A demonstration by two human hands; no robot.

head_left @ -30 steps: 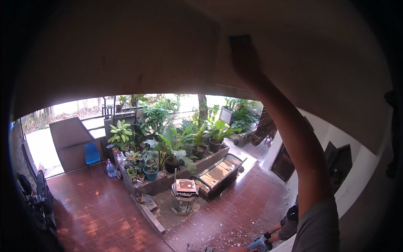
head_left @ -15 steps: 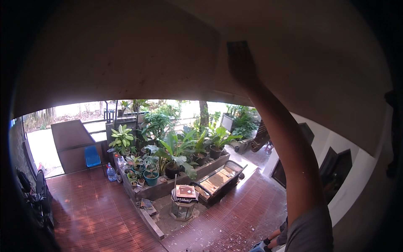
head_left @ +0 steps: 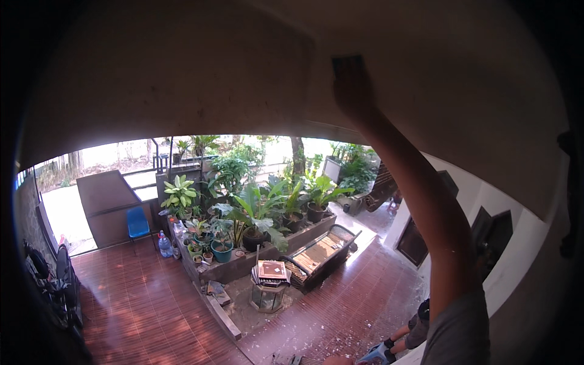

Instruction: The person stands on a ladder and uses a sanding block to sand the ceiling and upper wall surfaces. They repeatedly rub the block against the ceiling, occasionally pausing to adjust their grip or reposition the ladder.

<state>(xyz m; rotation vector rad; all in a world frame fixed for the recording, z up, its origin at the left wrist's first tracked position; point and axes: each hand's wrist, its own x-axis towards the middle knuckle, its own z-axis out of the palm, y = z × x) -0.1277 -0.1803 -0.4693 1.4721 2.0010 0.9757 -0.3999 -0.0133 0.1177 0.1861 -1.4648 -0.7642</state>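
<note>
My right arm reaches up from the lower right, and my right hand (head_left: 354, 91) is raised to the pale ceiling (head_left: 420, 85). Its fingers press a dark, bluish, flat piece with square corners (head_left: 348, 62) against that surface. The piece looks like a sanding sheet or pad, but deep shade hides its exact kind. My left hand does not show.
Below lie a red tiled floor (head_left: 134, 298), a planter bed with potted plants (head_left: 222, 250), a bamboo bench (head_left: 322, 255) and a glass-sided stand (head_left: 266, 298) with frames on top. A blue chair (head_left: 138, 222) stands left. Another person's legs (head_left: 398, 340) show lower right.
The view has tilted slightly, so the floor and plants sit a little differently and more of the other person shows. My right hand stays at the ceiling with the dark flat piece, shifted slightly.
</note>
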